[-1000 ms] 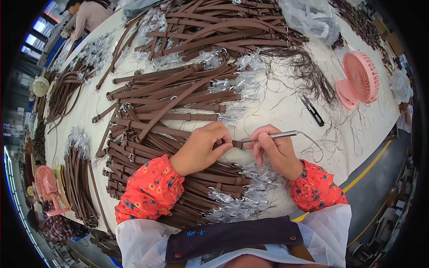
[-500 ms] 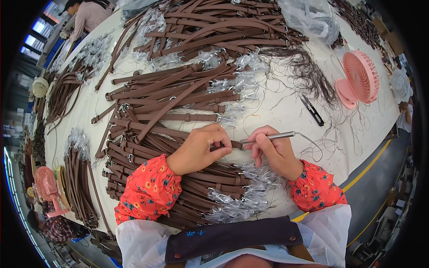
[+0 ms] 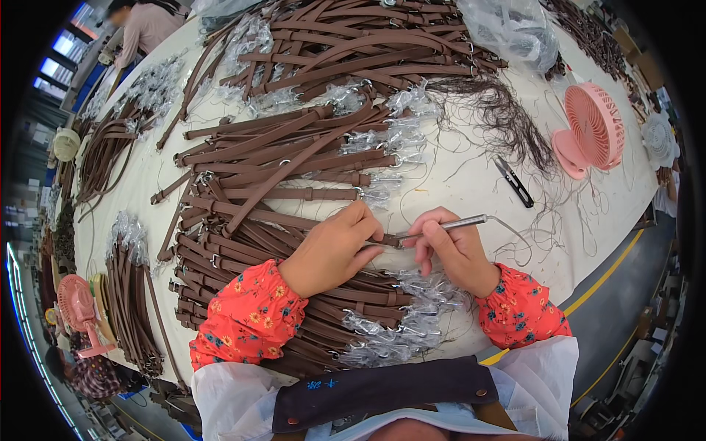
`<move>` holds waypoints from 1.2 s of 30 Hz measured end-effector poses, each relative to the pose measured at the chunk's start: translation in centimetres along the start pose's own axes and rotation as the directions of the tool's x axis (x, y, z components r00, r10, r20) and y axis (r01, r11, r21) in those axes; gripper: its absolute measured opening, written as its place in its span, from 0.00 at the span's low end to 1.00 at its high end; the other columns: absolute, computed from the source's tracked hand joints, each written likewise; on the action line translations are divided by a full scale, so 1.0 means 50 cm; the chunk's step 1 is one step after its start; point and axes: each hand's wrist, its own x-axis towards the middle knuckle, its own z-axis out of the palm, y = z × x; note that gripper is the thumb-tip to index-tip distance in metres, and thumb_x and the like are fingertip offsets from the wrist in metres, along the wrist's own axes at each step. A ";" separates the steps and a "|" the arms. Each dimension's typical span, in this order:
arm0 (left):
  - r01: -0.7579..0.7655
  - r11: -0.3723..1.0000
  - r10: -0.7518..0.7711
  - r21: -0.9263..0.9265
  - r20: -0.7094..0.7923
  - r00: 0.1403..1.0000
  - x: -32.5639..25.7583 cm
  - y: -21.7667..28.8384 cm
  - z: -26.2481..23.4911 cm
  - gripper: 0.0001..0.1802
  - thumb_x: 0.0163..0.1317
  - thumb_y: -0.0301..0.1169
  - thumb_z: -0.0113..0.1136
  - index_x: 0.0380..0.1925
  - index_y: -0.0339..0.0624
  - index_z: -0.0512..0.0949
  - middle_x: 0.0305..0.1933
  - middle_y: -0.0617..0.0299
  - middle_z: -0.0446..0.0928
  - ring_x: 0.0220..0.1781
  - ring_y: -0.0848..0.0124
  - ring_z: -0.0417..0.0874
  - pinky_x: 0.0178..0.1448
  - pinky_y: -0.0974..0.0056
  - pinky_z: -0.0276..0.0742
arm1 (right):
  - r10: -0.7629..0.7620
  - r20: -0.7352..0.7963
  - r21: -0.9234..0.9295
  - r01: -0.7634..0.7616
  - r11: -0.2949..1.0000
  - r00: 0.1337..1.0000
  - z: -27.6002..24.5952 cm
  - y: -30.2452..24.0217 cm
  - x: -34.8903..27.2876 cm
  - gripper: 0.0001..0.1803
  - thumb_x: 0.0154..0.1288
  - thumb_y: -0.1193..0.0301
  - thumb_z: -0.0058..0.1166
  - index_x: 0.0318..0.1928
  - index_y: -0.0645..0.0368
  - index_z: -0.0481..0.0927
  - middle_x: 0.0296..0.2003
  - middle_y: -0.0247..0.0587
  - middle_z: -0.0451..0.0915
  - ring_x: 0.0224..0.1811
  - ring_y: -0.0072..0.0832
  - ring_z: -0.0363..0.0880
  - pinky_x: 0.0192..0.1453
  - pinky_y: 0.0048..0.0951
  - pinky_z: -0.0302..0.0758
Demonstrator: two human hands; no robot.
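My left hand point(image 3: 334, 246) pinches the end of a brown leather strap point(image 3: 387, 240) just above a pile of similar straps point(image 3: 243, 250). Facing it from the right, my right hand point(image 3: 452, 250) grips a slim silver metal tool point(image 3: 456, 223) whose tip meets the strap end between the two hands. A thin cord trails from the tool's far end toward the right. Both hands hover over the cream table top point(image 3: 456, 184), near its front edge.
Several brown strap piles with clear plastic-wrapped buckles point(image 3: 390, 140) cover the table. Black snips point(image 3: 513, 181) lie to the right, beside a pink desk fan point(image 3: 592, 132) and loose dark threads point(image 3: 500, 110). A person point(image 3: 143, 29) stands at the far left corner. Another pink fan point(image 3: 77, 312) sits lower left.
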 end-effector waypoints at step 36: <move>-0.042 0.995 0.073 -0.089 0.384 0.921 0.002 -0.028 -0.041 0.08 0.59 0.32 0.70 0.32 0.42 0.79 0.32 0.60 0.78 0.37 0.59 0.79 0.48 0.56 0.72 | -0.026 0.035 -0.031 0.027 0.999 0.999 -0.004 0.000 -0.003 0.17 0.84 0.62 0.39 0.49 0.63 0.74 0.27 0.37 0.79 0.22 0.20 0.78 0.37 0.26 0.79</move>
